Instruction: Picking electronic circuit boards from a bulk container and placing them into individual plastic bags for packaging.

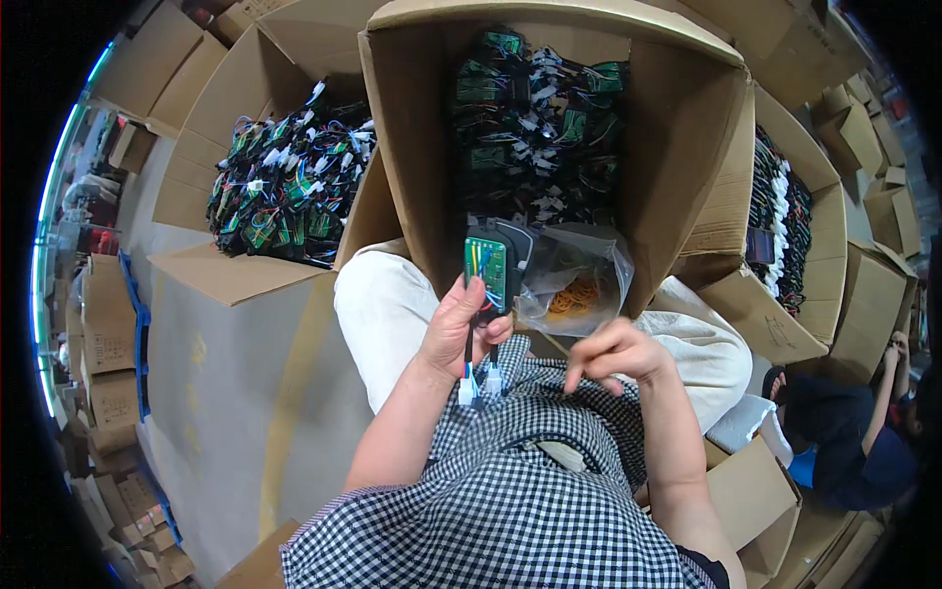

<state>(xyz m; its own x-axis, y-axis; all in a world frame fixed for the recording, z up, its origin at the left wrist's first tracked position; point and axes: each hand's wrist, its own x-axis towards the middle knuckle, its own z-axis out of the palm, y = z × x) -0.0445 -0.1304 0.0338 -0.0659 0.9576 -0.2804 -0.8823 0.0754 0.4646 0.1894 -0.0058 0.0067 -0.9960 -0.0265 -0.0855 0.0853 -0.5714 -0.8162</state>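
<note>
Resting on our lap was the big cardboard box (677, 128), full of wired green circuit boards (535, 128); a clear bag of rubber bands (577, 285) sat at its mouth. Our left hand (461, 329) gripped one circuit board (488, 270) upright, long axis vertical, wires (481, 378) hanging down. Our right hand (613, 353) was loosely curled, pinching nothing we could see.

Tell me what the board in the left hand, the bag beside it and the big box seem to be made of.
Board: looks like a rigid green circuit board with coloured plastic-coated wires, held in the left hand.
Bag: thin clear plastic film, glossy and wrinkled, its orange contents showing through.
Box: brown corrugated cardboard, matte, with creased flaps.
</note>
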